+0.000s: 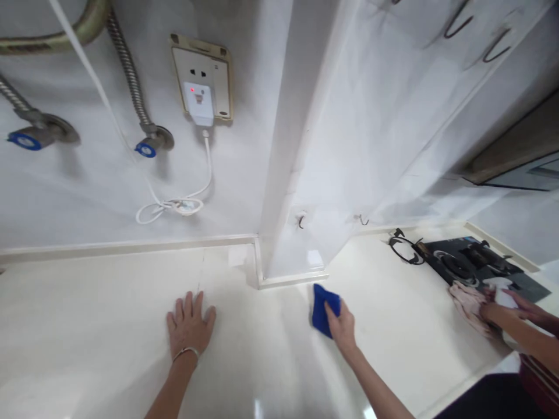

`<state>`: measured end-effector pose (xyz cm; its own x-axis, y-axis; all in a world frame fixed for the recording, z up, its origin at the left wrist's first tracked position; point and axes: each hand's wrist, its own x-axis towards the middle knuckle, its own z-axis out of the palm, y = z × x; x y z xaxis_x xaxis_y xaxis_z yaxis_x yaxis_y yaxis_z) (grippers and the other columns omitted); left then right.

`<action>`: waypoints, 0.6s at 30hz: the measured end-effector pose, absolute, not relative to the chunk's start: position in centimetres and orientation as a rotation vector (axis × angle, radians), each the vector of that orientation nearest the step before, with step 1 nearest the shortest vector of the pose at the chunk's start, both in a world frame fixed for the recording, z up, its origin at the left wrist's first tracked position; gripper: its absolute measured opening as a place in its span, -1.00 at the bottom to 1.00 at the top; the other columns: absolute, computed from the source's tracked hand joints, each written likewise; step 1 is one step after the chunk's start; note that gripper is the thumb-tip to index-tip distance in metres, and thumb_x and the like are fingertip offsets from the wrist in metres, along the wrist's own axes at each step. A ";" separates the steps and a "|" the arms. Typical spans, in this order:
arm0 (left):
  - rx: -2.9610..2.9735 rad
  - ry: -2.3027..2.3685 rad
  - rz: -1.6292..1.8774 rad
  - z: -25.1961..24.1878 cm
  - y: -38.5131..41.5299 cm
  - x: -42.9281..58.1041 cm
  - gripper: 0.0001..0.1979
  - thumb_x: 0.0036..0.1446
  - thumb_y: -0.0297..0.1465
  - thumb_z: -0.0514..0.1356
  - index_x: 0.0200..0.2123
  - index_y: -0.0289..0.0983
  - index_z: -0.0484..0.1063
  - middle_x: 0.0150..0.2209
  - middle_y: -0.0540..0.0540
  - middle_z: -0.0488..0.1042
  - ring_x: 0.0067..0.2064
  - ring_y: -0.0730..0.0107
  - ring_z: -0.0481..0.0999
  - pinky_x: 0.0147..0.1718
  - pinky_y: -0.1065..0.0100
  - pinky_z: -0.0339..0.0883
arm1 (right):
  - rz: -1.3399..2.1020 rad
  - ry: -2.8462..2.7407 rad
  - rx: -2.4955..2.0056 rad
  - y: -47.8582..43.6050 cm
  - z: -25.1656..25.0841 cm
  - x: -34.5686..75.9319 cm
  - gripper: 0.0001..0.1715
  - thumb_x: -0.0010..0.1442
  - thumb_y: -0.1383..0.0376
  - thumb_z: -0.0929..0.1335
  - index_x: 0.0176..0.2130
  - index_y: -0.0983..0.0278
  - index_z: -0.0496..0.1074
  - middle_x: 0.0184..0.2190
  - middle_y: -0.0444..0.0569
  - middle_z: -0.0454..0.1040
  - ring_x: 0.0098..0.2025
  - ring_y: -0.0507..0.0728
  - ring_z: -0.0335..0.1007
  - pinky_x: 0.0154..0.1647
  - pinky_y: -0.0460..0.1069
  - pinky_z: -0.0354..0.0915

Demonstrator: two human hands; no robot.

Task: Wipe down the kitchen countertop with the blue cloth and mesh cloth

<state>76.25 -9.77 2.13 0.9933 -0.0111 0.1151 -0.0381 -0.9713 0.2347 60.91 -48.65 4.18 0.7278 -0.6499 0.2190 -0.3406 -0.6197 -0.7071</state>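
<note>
My left hand [188, 325] lies flat on the cream countertop [109, 314], fingers stretched out, holding nothing. My right hand [343, 326] presses a folded blue cloth [322, 308] onto the countertop, fingers curled over its right edge. The cloth sits just in front of the base of a white wall column [301, 174].
On the wall hang a socket with a white plug [200, 102], its coiled cable [174, 205], and two valves with blue caps [146, 148]. At the right, another person's hands [509, 308] hold a pinkish rag [469, 302] beside a black gas hob [471, 265].
</note>
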 end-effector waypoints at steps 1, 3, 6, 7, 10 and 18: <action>2.895 -0.036 0.143 2.1 -9.8 76.3 -0.30 0.31 -0.10 -0.18 0.41 -0.29 0.09 0.49 -0.26 0.04 0.50 -0.15 -0.12 0.41 -0.17 -0.26 | -0.687 0.804 -2.249 -49.9 4.5 60.8 -0.41 0.31 -0.02 0.20 0.06 0.31 0.47 -0.07 0.17 0.59 -0.03 0.30 0.53 0.06 0.17 0.43; 2.902 -0.034 0.096 2.2 -9.8 76.3 -0.31 0.31 -0.10 -0.17 0.41 -0.28 0.08 0.49 -0.24 0.03 0.50 -0.15 -0.13 0.42 -0.17 -0.26 | -0.731 0.750 -2.335 -51.0 4.5 60.9 -0.36 0.32 -0.02 0.18 0.14 0.33 0.41 0.12 0.22 0.50 0.17 0.32 0.42 0.20 0.20 0.34; 2.913 -0.026 0.082 2.3 -9.8 76.3 -0.31 0.31 -0.09 -0.17 0.41 -0.27 0.08 0.49 -0.24 0.03 0.50 -0.15 -0.13 0.41 -0.18 -0.24 | -0.514 0.627 -2.659 -49.5 2.7 61.7 -0.37 0.27 0.10 0.19 0.19 0.35 0.39 0.33 0.24 0.29 0.39 0.39 0.13 0.34 0.34 0.11; 2.908 -0.024 0.084 2.3 -9.8 76.3 -0.31 0.32 -0.09 -0.17 0.41 -0.27 0.09 0.49 -0.24 0.03 0.50 -0.15 -0.13 0.41 -0.18 -0.24 | -0.428 0.646 -2.764 -48.4 2.0 62.1 -0.36 0.24 0.13 0.22 0.21 0.36 0.38 0.36 0.26 0.24 0.42 0.42 0.05 0.36 0.39 0.04; 2.898 -0.023 0.083 2.4 -9.8 76.2 -0.31 0.32 -0.11 -0.17 0.41 -0.28 0.09 0.49 -0.25 0.03 0.50 -0.15 -0.14 0.42 -0.18 -0.26 | -0.294 0.785 -2.964 -44.9 0.7 63.6 -0.26 0.19 0.18 0.27 0.30 0.38 0.31 0.42 0.27 0.11 0.46 0.47 -0.08 0.38 0.41 -0.08; 2.902 -0.017 0.048 1.9 -9.8 76.2 -0.32 0.32 -0.11 -0.13 0.42 -0.27 0.07 0.50 -0.25 0.00 0.50 -0.17 -0.15 0.42 -0.20 -0.30 | -0.189 0.468 -3.037 -36.7 1.5 65.8 -0.21 0.21 0.18 0.31 0.35 0.40 0.24 0.44 0.32 0.06 0.46 0.49 -0.10 0.36 0.38 -0.09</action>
